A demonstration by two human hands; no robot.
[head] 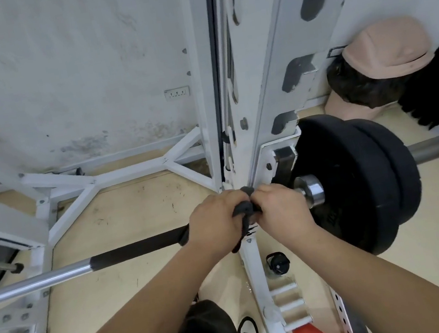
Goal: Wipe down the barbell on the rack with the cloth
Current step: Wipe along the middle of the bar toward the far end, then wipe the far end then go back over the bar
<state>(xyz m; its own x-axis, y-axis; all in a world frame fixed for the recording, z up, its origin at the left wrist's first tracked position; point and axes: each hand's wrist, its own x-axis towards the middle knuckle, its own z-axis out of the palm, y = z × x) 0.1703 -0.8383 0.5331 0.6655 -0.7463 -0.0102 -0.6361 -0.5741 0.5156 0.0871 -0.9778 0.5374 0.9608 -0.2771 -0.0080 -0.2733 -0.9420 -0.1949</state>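
Single camera on the person's head, facing forward and steeply down.

I have only this one wide-angle view, and it looks from above along the person's own forearms. They enter at the bottom edge and reach the middle of the frame. There the left hand (215, 220) and the right hand (281, 212) both grip the cloth (243, 209) on the barbell (139, 247), near to the lens. The rack upright (205, 82) runs from the hands to the top edge, the wall (52, 63) fills the upper left, and the floor (132, 203) lies well below. The black plates (359, 187) are close at the right.
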